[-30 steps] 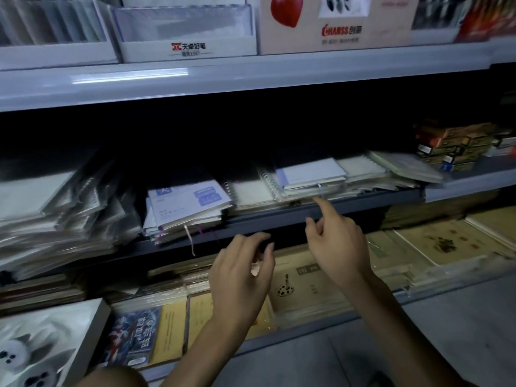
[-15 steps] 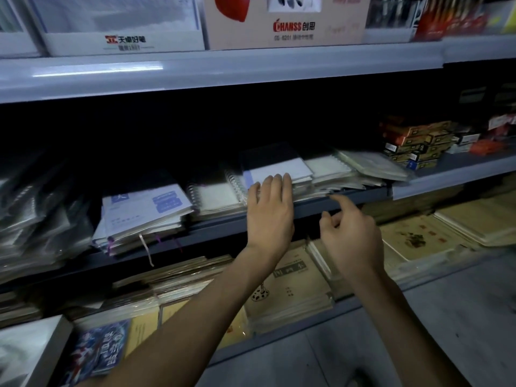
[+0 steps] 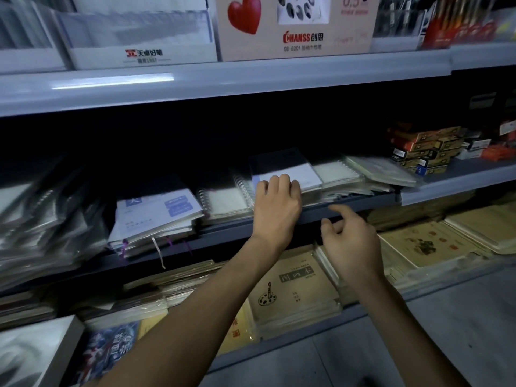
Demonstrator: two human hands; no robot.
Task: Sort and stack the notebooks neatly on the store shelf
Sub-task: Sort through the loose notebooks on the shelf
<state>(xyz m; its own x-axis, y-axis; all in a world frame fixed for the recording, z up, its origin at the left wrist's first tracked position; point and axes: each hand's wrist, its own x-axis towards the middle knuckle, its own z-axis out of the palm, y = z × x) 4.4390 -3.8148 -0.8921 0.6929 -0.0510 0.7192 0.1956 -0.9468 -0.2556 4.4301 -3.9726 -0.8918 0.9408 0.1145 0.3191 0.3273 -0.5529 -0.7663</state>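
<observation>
Head view: the grey middle shelf (image 3: 223, 233) runs across the whole frame, its back in deep shadow. Above the middle shelf, an upper shelf (image 3: 251, 82) carries display cartons, one of them a pink carton (image 3: 296, 26) printed with a red heart. Below the middle shelf lie flat piles of tan exercise books (image 3: 296, 286).

At the left end of the middle shelf, a sprawling heap of clear-wrapped notebooks (image 3: 42, 224) leans and overhangs the front lip. Far along the middle shelf to the right stands a stack of small brown and orange boxes (image 3: 427, 152).

Left of the middle shelf's centre sits a stack of white-and-blue notebooks (image 3: 156, 216), askew, with ribbon markers hanging over the lip. Next along the middle shelf is a cream spiral notebook (image 3: 226, 199). At about the middle shelf's centre lies the pale notebook (image 3: 304, 174), topmost on an uneven pile. Further right along the middle shelf are another spiral notebook (image 3: 337, 170) and some wrapped notebooks (image 3: 382, 170), fanned out.

At the middle shelf's front lip, the left hand (image 3: 276, 205) grips the near edge of the pale notebook with curled fingers; its thumb is hidden. Just before the same lip, the right hand (image 3: 351, 244) is loosely curled and holds nothing, forefinger stretched toward the lip; whether it touches cannot be told.
</observation>
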